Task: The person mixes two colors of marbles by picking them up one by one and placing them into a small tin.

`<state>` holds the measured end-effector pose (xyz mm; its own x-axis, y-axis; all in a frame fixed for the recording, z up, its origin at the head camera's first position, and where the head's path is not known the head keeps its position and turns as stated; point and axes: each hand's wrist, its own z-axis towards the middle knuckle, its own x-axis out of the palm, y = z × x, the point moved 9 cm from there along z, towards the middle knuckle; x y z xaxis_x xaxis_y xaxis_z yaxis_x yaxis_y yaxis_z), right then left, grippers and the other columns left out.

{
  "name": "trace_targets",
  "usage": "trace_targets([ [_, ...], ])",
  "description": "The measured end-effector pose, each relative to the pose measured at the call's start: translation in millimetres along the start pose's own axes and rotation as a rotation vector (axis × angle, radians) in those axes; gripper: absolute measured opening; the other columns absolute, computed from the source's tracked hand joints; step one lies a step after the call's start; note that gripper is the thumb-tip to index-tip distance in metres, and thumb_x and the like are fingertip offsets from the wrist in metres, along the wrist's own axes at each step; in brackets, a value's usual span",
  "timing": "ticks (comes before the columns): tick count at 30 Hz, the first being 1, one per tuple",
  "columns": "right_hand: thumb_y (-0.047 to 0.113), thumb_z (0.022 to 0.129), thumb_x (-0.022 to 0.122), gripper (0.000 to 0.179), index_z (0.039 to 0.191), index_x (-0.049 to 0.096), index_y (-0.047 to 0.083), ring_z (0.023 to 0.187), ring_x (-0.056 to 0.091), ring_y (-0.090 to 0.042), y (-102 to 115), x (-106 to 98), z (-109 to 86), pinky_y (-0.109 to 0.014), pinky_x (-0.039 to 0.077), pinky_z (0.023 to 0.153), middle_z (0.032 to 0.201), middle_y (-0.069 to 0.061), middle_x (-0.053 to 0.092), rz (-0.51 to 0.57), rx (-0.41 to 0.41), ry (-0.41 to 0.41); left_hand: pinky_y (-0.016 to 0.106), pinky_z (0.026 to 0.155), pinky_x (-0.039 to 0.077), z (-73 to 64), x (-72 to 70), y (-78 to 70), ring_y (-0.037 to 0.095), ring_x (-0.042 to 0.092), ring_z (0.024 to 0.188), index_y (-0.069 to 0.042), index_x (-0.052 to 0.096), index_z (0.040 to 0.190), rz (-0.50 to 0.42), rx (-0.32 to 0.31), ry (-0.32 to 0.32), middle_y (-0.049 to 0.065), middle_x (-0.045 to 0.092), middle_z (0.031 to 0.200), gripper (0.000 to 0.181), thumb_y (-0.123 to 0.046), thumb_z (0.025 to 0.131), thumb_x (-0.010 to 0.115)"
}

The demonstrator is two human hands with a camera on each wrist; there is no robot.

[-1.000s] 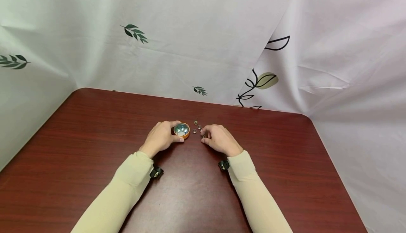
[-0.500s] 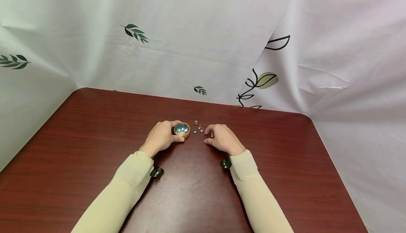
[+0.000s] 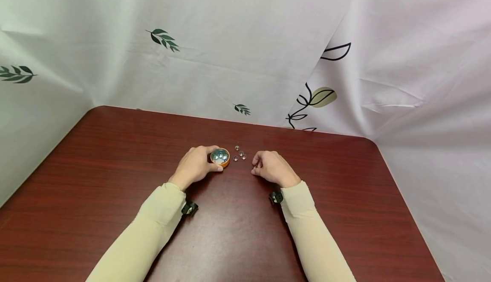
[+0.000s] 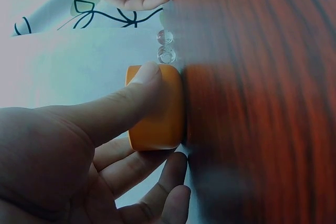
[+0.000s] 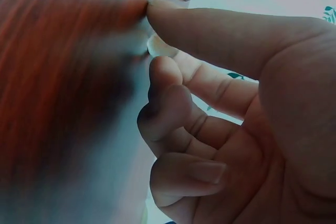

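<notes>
Round orange container (image 4: pixel 167 116): upright on the table (image 3: pixel 226 231), gripped around its side by the left hand (image 3: pixel 194 167), apparently for steadiness. Right hand (image 3: pixel 272 167): pinching one glass marble (image 5: pixel 159 46), a hold suiting its smallness. Four loose marbles (image 3: pixel 241 154) lie between.

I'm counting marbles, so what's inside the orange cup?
Inside the cup are what look like clear marbles, with a bluish shine. Their number is unclear, and anything beneath the visible ones is covered.

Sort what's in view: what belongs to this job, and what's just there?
Likely job:
orange round container in left hand
clear glass marble in right hand
four loose clear marbles

Surroundings:
dark red wooden table
white leaf-patterned cloth
black wrist cameras
</notes>
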<state>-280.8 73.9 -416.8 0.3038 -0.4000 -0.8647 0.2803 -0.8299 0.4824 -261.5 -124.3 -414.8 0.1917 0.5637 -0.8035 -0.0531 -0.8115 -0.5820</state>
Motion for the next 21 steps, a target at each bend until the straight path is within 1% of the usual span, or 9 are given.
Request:
trace_targets([
  [9,0.014,0.087,0.078,0.01,0.091,0.068,0.013,0.065,0.056,-0.011,-0.6,1.0,1.2,-0.029,0.047,0.065,0.071,0.005,0.061,-0.006,0.003,-0.001,0.049,0.092,0.05,0.4,0.4,0.7,0.034,0.06,0.117,-0.015,0.058,0.144,-0.006,0.002,-0.002,0.015,0.066,0.129,0.064,-0.03,0.086,0.082],
  [17,0.014,0.088,0.077,0.009,0.09,0.068,0.014,0.063,0.055,-0.011,0.0,0.9,1.3,-0.028,0.046,0.064,0.07,0.004,0.06,-0.01,-0.005,-0.005,0.05,0.093,0.049,0.8,1.0,1.6,0.036,0.058,0.12,-0.015,0.057,0.144,0.003,0.002,0.004,0.015,0.065,0.13,0.065,-0.031,0.086,0.081],
  [21,0.015,0.088,0.078,0.01,0.088,0.068,0.015,0.063,0.055,-0.011,1.4,0.3,0.8,-0.028,0.046,0.063,0.069,0.004,0.06,-0.016,-0.01,-0.013,0.049,0.092,0.05,0.6,1.0,1.5,0.035,0.059,0.119,-0.014,0.058,0.144,0.002,0.002,0.004,0.015,0.065,0.13,0.064,-0.03,0.086,0.082],
])
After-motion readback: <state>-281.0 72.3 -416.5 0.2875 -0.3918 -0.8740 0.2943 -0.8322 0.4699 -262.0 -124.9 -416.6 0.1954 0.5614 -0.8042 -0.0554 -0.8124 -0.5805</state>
